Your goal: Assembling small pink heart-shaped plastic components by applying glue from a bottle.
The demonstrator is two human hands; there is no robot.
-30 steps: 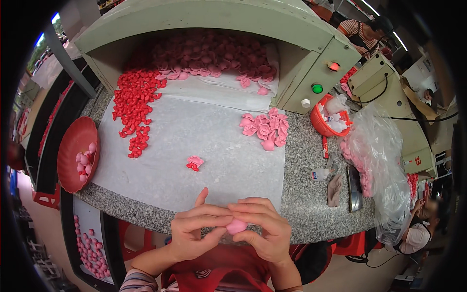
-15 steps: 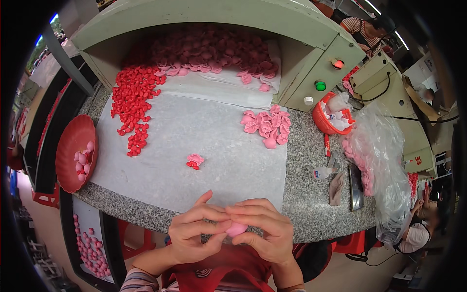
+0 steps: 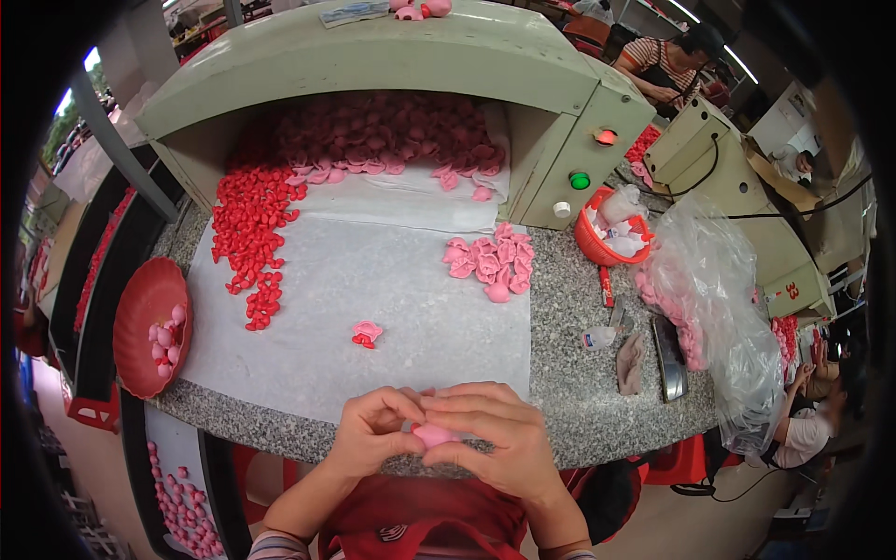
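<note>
My right hand (image 3: 499, 437) pinches a small rounded pink soft piece (image 3: 436, 435) between thumb and fingers, just above the near edge of the worktop. My left hand (image 3: 371, 431) is closed at the left end of the same piece, where a bit of red shows by its fingertips. Farther off on the white sheet (image 3: 308, 373) lies a pink cup-shaped piece (image 3: 369, 329) with small red pieces (image 3: 363, 343) against it. Red pieces are heaped (image 3: 250, 229) on the left, and a small group of pink pieces (image 3: 490, 261) sits on the right.
A pale green machine housing (image 3: 373, 70) stands at the back, with many pink pieces (image 3: 392, 131) inside. A red bowl (image 3: 131, 327) is at left. To the right are an orange basket (image 3: 586, 241), small bottle (image 3: 598, 338), phone (image 3: 669, 359) and plastic bag (image 3: 719, 308). Other people sit beyond.
The view has shifted, so the machine and sheet sit lower and farther left. My hands have turned the pink piece, and a red bit now shows at its left end.
</note>
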